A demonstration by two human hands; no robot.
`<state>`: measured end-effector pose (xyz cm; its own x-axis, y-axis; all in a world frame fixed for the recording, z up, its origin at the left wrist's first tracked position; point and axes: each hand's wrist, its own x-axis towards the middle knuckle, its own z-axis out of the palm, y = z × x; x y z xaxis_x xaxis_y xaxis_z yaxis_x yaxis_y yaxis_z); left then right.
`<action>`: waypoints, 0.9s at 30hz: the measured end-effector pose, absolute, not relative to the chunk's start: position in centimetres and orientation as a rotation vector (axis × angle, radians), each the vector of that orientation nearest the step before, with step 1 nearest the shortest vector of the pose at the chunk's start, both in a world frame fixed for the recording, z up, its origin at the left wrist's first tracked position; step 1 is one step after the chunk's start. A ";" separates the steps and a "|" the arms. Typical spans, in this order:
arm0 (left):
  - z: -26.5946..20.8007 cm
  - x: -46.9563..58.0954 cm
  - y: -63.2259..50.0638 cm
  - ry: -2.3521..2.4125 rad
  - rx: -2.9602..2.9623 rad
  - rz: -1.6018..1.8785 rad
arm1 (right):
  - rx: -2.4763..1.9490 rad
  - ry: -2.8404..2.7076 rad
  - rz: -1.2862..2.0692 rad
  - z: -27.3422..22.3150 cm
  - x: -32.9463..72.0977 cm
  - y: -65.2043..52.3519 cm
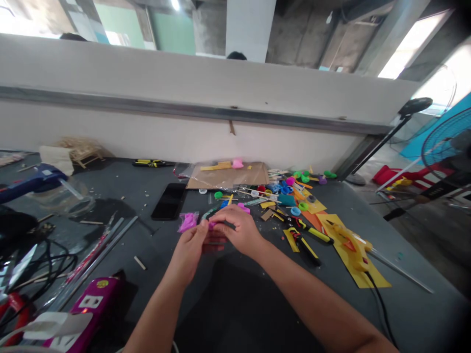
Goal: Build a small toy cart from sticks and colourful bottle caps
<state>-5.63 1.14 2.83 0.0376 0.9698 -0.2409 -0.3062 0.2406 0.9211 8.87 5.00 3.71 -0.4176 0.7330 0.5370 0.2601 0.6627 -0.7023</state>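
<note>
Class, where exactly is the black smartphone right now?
The smartphone lies left of centre in the head view, with the bag of pink pieces near its lower right.

A dark table stood in front of the white partition. Behind this partition there were a pale pillar, a green wall and one bright lamp. To its right, the grey floor was visible.

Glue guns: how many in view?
2. A blue glue gun at the far left, and a yellow glue gun on a yellow sheet, right of the right hand. Clutter at the left could hide more.
</note>
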 end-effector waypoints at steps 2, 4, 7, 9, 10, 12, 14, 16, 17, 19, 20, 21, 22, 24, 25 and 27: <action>3.1 -5.5 1.1 1.026 0.701 1.181 | -0.765 -1.935 0.676 3.6 8.9 4.9; 3.1 -5.5 1.1 0.997 0.658 1.198 | -0.745 -1.925 0.691 3.4 8.8 4.8; 2.8 -5.6 1.2 0.997 0.655 1.216 | -0.752 -1.943 0.686 3.2 8.8 4.8; 2.4 -5.6 1.4 1.012 0.664 1.218 | -0.733 -1.985 0.670 3.2 8.8 4.8; 2.3 -5.6 1.4 1.023 0.671 1.215 | -0.713 -2.006 0.662 3.1 8.8 4.9; 2.2 -5.5 1.5 1.036 0.676 1.223 | -0.690 -2.006 0.634 3.0 8.7 5.0; 2.4 -5.4 1.3 1.027 0.684 1.231 | -0.721 -1.945 0.579 2.8 8.7 5.0; 2.7 -5.2 1.2 1.015 0.721 1.208 | -0.761 -1.893 0.531 2.6 8.7 5.0; 2.8 -5.1 1.1 1.021 0.750 1.192 | -0.776 -1.887 0.517 2.5 8.7 5.0; 2.8 -5.0 1.1 1.066 0.812 1.188 | -0.794 -1.918 0.507 2.4 8.7 5.0; 2.8 -5.0 1.2 1.100 0.837 1.205 | -0.799 -1.947 0.508 2.4 8.8 5.1; 2.6 -5.0 1.2 1.131 0.856 1.227 | -0.797 -1.982 0.512 2.4 8.8 5.2; 2.4 -4.9 1.3 1.152 0.871 1.248 | -0.785 -2.026 0.520 2.4 8.9 5.3; 2.1 -4.9 1.5 1.162 0.884 1.273 | -0.750 -2.121 0.530 2.3 9.0 5.4; 1.9 -4.9 1.5 1.154 0.878 1.276 | -0.743 -2.155 0.527 2.3 9.1 5.5; 1.8 -4.9 1.5 1.125 0.834 1.274 | -0.774 -2.181 0.498 2.3 9.1 5.6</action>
<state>-4.86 1.51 1.81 -0.0611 0.9829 -0.1736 -0.2937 0.1485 0.9443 9.10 5.63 2.28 -0.5315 0.6639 0.5261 0.3694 0.7406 -0.5613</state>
